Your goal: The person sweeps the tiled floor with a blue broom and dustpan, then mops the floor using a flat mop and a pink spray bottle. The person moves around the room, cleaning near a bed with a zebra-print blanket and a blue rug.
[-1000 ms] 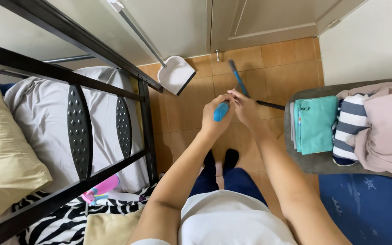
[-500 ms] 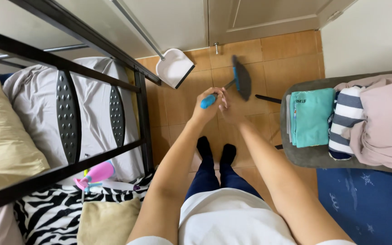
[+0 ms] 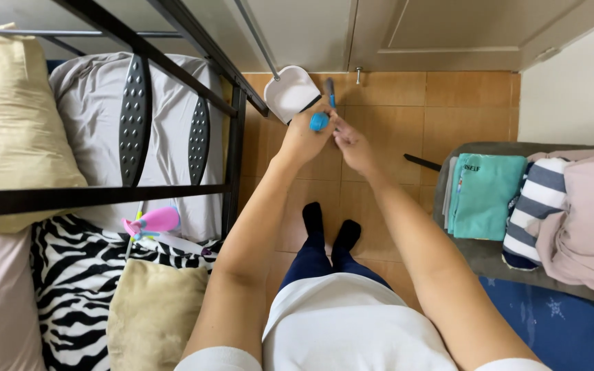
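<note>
The left hand (image 3: 302,137) is closed around the blue top end of a broom handle (image 3: 319,121), and the right hand (image 3: 353,142) sits just beside it at three o'clock, its fingers curled onto the same handle. The handle runs away from the hands toward twelve o'clock, where the dark broom head (image 3: 329,91) shows edge-on above the tan tiled floor (image 3: 393,110). A white dustpan (image 3: 290,91) stands at eleven o'clock from the hands, near the door. At nine o'clock lies the black metal bed frame (image 3: 132,124); at three o'clock, well apart, folded clothes (image 3: 486,196) rest on a grey seat.
</note>
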